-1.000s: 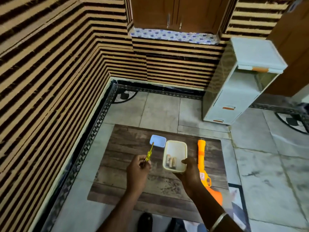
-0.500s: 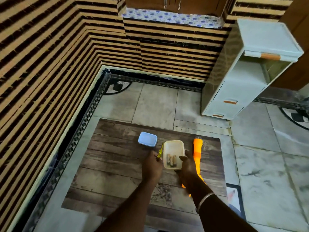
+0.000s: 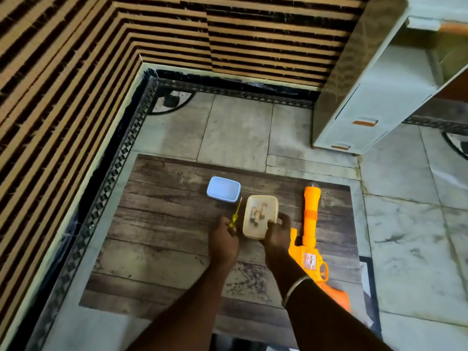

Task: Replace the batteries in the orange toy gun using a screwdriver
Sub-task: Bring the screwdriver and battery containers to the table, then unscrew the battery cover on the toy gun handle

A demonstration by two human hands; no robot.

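The orange toy gun (image 3: 310, 224) lies on the wood-pattern mat (image 3: 162, 249), barrel pointing away, to the right of my hands; my right forearm covers its grip. A cream open box (image 3: 268, 206) holds a few batteries (image 3: 258, 214). My right hand (image 3: 277, 234) grips the box's near right corner. My left hand (image 3: 224, 240) holds a yellow screwdriver (image 3: 235, 216) just left of the box, its tip pointing away toward the blue lid (image 3: 223, 189).
The mat lies on a tiled floor in a corner. A striped wall (image 3: 63, 84) runs along the left and the back. A white drawer cabinet (image 3: 374, 92) stands on the floor at the back right.
My left hand with the screwdriver has moved right, close to the box. The view has dropped closer to the mat. My right hand has stayed on the box.
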